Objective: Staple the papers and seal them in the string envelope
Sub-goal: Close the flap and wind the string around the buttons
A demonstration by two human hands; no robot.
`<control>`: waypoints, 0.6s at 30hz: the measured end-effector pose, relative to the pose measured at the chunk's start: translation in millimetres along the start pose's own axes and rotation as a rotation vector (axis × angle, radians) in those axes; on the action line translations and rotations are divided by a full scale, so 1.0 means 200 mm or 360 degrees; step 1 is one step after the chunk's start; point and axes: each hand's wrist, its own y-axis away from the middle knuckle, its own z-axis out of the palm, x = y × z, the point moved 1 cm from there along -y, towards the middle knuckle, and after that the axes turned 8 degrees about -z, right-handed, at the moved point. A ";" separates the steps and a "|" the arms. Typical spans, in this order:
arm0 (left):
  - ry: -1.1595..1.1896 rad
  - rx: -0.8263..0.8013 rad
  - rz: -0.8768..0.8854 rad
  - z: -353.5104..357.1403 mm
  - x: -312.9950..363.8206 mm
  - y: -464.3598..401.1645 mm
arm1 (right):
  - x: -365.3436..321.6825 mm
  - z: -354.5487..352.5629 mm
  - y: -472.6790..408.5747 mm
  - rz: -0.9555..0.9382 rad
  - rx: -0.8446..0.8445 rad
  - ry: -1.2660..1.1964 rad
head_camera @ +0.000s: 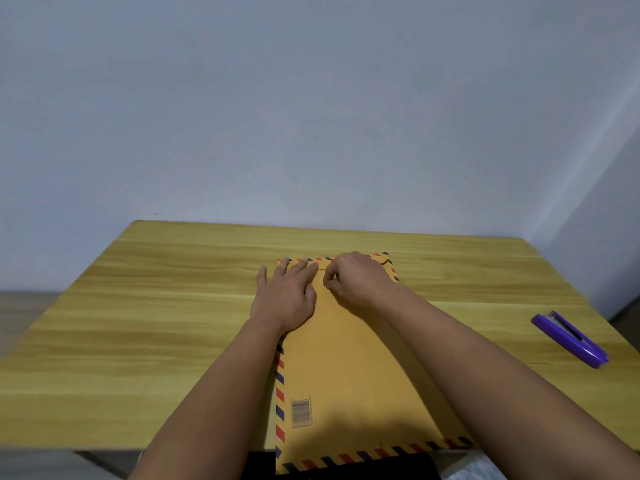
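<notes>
A brown string envelope (346, 368) with a red and blue striped border lies lengthwise on the wooden table (156, 323), its near end hanging over the front edge. My left hand (287, 299) rests flat on the envelope's far left part, fingers spread. My right hand (356, 278) sits beside it at the flap, thumb and fingers pinched together at the closure; the string itself is too thin to make out. No papers are visible. A purple stapler (569, 337) lies on the table at the right.
A pale wall stands right behind the table's far edge, with a corner at the right. A barcode label (300, 412) marks the envelope's near left. The floor shows at the lower left, past the table's edge.
</notes>
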 end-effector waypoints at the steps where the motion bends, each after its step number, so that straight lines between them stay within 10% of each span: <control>1: 0.0020 0.0002 -0.0002 0.00 0.00 0.00 | 0.02 -0.01 -0.02 0.0007 -0.0004 -0.0010; 18: 0.0018 0.0056 -0.0015 0.01 -0.01 -0.02 | 0.43 -0.21 -0.25 -0.0002 -0.0231 -0.0001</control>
